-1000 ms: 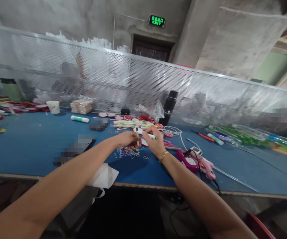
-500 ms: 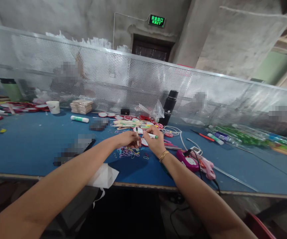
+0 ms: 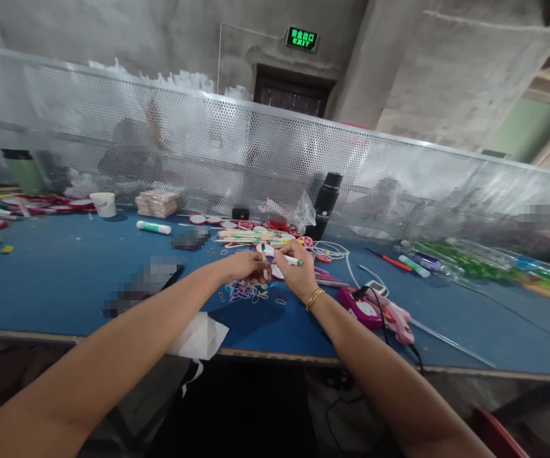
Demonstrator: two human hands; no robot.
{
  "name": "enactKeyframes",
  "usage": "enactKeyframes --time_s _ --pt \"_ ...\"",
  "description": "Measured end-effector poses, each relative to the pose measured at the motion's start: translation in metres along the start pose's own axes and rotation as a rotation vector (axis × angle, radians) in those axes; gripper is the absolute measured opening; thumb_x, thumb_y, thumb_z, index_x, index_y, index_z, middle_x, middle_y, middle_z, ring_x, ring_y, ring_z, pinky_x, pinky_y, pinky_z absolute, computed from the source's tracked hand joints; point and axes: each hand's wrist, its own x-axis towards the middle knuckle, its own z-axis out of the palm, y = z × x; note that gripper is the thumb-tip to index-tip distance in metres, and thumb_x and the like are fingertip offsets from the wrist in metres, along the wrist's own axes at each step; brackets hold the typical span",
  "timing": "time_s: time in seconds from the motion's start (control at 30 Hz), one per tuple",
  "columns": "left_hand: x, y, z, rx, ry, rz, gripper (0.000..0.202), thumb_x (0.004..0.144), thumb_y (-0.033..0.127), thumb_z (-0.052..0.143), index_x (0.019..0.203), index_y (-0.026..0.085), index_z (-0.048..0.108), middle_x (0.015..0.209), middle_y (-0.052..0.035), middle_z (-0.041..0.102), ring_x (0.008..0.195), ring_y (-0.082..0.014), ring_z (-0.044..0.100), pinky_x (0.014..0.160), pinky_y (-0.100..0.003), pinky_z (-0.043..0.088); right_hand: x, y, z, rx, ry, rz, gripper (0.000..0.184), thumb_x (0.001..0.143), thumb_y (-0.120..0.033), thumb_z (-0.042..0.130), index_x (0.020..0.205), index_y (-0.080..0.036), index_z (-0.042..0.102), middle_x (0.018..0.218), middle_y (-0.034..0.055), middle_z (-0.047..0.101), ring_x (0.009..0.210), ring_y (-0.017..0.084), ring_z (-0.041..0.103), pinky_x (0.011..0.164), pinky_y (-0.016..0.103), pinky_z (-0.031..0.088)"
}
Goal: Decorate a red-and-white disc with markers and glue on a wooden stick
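Observation:
Near the middle of the table, my left hand point(image 3: 250, 266) pinches a short flat wooden stick point(image 3: 264, 267), upright, with a dark upper end. My right hand point(image 3: 296, 267), a gold bracelet on its wrist, grips a white marker pen point(image 3: 294, 260) with a green end; its other end points toward the stick. Whether the pen touches the stick I cannot tell. Just below both hands lies a loose pile of small coloured plastic clips point(image 3: 246, 291). Behind them are a bundle of wooden sticks point(image 3: 241, 236) and several round red-and-white discs point(image 3: 197, 219).
A pink hot glue gun point(image 3: 399, 321) and a purple device point(image 3: 361, 308) with cables lie to the right. A black flask point(image 3: 326, 202) stands at the back by the perforated metal screen point(image 3: 237, 140). Left are a glue stick point(image 3: 153, 228), a paper cup point(image 3: 103, 205) and a blurred dark flat object point(image 3: 146, 289).
Almost nothing differs. Both hands keep their hold on the stick and the marker pen, and the whole view has shifted very slightly.

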Motion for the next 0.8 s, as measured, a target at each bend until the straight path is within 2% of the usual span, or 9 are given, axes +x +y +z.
enactKeyframes --time_s 0.17,0.37,0.57,0.8 --pt "0.0006 -0.0005 -0.0006 -0.023 -0.005 0.005 0.041 0.070 0.055 0.073 0.077 0.016 0.063 0.080 -0.0051 0.070 0.070 -0.0143 0.065 0.059 -0.023 0.045 0.0009 0.0014 -0.0009 -0.029 0.061 0.015 0.016 0.082 -0.025 0.059 0.068 -0.022 0.052 0.065 -0.0021 0.059 0.062 0.015 0.055 0.062 0.029 0.042" --pt "-0.0003 0.0001 -0.0002 -0.014 -0.010 -0.001 0.044 0.068 0.058 0.073 0.077 0.015 0.063 0.079 -0.0049 0.070 0.068 -0.0135 0.063 0.060 -0.024 0.045 0.0002 0.0013 -0.0010 0.000 0.010 -0.012 0.015 0.083 -0.026 0.059 0.070 -0.022 0.055 0.067 -0.0014 0.060 0.064 0.015 0.056 0.064 0.029 0.043" --pt "0.0018 -0.0022 -0.0007 -0.017 0.002 -0.002 0.046 0.068 0.059 0.073 0.078 0.015 0.063 0.082 -0.0067 0.070 0.071 -0.0151 0.065 0.061 -0.025 0.046 0.0000 0.0030 -0.0008 -0.029 0.043 0.013 0.015 0.083 -0.027 0.058 0.070 -0.022 0.053 0.066 -0.0018 0.060 0.066 0.016 0.057 0.066 0.029 0.044" --pt "0.0038 -0.0045 -0.0010 -0.019 0.001 -0.011 0.045 0.069 0.058 0.073 0.078 0.015 0.062 0.078 -0.0061 0.069 0.068 -0.0149 0.065 0.060 -0.025 0.045 -0.0004 -0.0001 -0.0012 -0.027 0.016 -0.008 0.015 0.083 -0.026 0.058 0.069 -0.022 0.054 0.066 -0.0015 0.060 0.064 0.015 0.057 0.064 0.029 0.043"
